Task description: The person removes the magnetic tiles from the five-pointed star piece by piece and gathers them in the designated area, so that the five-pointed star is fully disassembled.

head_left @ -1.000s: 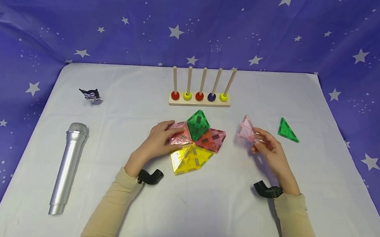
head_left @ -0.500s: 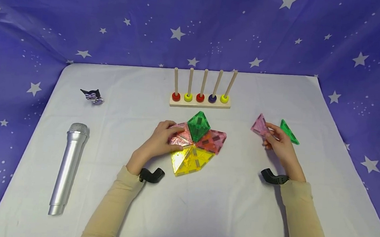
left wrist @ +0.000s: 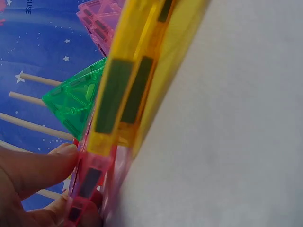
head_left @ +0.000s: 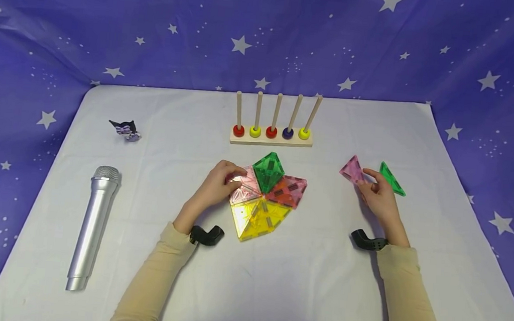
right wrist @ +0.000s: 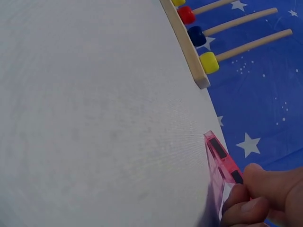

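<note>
A flat cluster of magnetic tiles lies mid-table: a green tile (head_left: 269,170), an orange-pink one (head_left: 287,190), a yellow one (head_left: 259,216) and a pale pink one (head_left: 246,191). My left hand (head_left: 235,175) grips the pale pink tile's outer edge; in the left wrist view its thumb (left wrist: 47,165) presses that pink edge (left wrist: 87,182) beside the yellow tile (left wrist: 128,90). To the right, my right hand (head_left: 366,178) pinches a loose pink triangle (head_left: 352,169) low over the cloth, its fingers (right wrist: 265,184) on the tile's corner (right wrist: 217,151). A green triangle (head_left: 391,178) lies just right of it.
A wooden peg rack (head_left: 271,136) with five pegs and coloured beads stands behind the cluster. A silver microphone (head_left: 90,225) lies at the left, a small dark figurine (head_left: 125,130) beyond it. The white cloth (head_left: 301,285) ends against a starry blue backdrop.
My right hand carried the pink triangle right and down, from mid-air near the cluster to beside the green triangle. My left hand shifted slightly outward on the pale pink tile.
</note>
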`<state>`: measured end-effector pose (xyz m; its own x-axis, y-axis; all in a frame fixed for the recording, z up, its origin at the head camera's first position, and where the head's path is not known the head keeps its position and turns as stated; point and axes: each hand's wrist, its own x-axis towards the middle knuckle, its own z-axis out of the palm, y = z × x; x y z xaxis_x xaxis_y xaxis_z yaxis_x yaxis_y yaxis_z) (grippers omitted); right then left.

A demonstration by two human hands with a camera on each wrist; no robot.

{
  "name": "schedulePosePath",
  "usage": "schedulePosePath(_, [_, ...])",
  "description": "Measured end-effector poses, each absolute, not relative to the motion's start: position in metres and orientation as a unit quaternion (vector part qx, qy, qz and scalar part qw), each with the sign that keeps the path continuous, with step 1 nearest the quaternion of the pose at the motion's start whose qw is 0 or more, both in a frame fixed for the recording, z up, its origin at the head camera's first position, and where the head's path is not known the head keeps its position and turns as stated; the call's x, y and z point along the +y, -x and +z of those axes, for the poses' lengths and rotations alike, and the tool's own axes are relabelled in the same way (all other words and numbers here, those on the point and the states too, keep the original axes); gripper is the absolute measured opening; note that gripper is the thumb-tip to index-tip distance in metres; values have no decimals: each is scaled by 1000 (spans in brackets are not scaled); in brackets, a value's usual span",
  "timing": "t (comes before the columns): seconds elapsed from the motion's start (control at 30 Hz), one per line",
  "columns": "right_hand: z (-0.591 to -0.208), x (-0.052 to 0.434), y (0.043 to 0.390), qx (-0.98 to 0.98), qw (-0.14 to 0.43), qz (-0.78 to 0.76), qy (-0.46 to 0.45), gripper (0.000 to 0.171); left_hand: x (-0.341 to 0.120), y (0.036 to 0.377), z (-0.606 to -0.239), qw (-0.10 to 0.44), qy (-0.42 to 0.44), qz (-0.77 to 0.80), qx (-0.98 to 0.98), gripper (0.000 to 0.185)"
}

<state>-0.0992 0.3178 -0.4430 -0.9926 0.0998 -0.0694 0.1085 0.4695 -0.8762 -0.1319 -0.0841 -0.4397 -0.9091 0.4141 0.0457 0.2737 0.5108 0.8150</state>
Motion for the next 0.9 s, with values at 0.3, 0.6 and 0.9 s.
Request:
schedulePosePath(0.3, [-445, 317, 93, 850, 19, -510, -127, 55, -86, 134, -441, 91, -153, 488, 854, 23])
schedulePosePath(0.6, [-423, 281, 70, 834, 26, -543, -93, 41, -89, 136, -438, 129, -82, 551, 820, 22])
schedulePosePath(0.9, [-424, 254, 60, 827, 97, -553, -26, 30, -92, 138, -446, 147, -42, 615, 774, 21])
